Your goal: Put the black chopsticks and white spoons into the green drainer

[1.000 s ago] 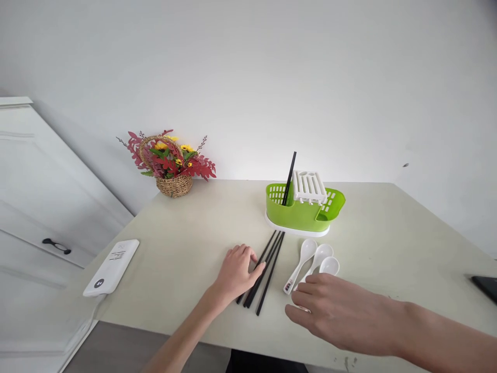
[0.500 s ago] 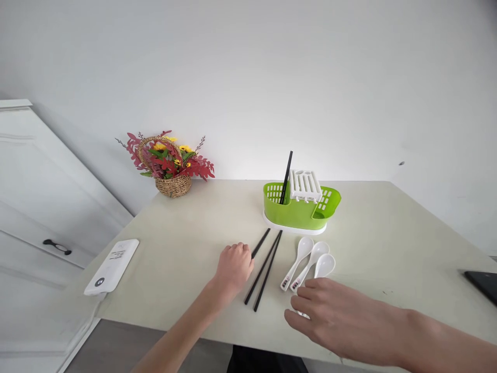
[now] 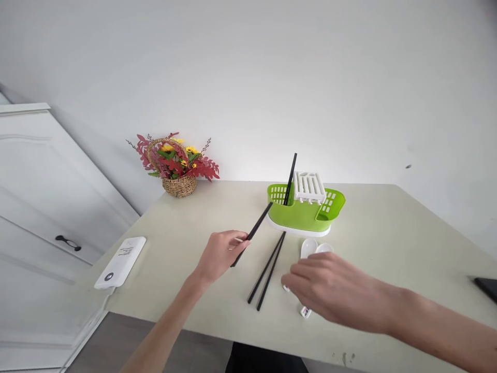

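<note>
My left hand (image 3: 225, 253) is closed around black chopsticks (image 3: 260, 221), seemingly two pressed together, slanting up toward the basket. Two more black chopsticks (image 3: 265, 274) lie on the table, nearly meeting at their far ends. My right hand (image 3: 326, 287) hovers with curled fingers over the white spoons and hides much of them. Two spoon bowls (image 3: 309, 247) show beyond the knuckles, and a labelled spoon handle end (image 3: 306, 312) shows below the fingers. Whether those fingers hold anything is hidden. Behind stands a green cutlery basket (image 3: 298, 216), with black chopsticks (image 3: 291, 173) upright in its left compartment.
A white slatted piece (image 3: 309, 187) tops the basket's middle. Back left on the table (image 3: 186, 223) is a wicker basket of artificial flowers (image 3: 179, 185). A white power bank (image 3: 120, 263) with a cable lies at the left edge, a dark device (image 3: 487, 287) at the right edge.
My left hand has lifted the black chopsticks off the table and tilted them toward the basket. My right hand has shifted slightly up, covering more of the spoons. The view has turned a little left.
</note>
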### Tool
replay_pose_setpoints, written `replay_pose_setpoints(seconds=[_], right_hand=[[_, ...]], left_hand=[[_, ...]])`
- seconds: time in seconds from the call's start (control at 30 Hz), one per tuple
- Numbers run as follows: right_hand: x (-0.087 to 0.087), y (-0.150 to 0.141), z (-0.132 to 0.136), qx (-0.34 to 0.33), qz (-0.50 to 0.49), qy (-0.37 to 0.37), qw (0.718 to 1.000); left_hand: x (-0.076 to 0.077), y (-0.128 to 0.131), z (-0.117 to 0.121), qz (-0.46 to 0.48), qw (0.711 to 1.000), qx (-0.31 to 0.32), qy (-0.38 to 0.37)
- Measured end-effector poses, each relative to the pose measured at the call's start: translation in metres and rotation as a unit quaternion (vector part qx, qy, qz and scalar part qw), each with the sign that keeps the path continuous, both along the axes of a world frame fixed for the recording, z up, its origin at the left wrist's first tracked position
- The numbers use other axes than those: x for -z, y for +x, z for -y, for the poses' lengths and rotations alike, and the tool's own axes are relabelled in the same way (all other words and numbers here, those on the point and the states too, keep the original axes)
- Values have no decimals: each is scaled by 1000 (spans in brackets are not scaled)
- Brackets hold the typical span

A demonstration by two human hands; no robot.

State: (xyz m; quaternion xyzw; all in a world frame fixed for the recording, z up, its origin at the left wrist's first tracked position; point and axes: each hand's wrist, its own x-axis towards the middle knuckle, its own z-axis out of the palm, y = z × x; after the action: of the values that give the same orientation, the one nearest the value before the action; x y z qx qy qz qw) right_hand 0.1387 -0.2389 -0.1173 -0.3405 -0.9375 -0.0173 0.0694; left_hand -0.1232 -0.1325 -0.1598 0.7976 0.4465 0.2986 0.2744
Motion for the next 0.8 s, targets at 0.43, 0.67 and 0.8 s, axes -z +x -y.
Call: replay_pose_setpoints(seconds=[0.43, 0.67, 0.8], right_hand=[[-60, -16, -72, 161, -263, -102, 946], [-53, -32, -78, 107, -266, -89, 954], [-54, -35, -79, 110, -273, -80, 952]], left_hand=[[21, 18, 12, 160, 985, 38, -55], [30, 15, 12, 152, 987, 44, -31], [34, 14, 12, 137, 989, 46, -29]])
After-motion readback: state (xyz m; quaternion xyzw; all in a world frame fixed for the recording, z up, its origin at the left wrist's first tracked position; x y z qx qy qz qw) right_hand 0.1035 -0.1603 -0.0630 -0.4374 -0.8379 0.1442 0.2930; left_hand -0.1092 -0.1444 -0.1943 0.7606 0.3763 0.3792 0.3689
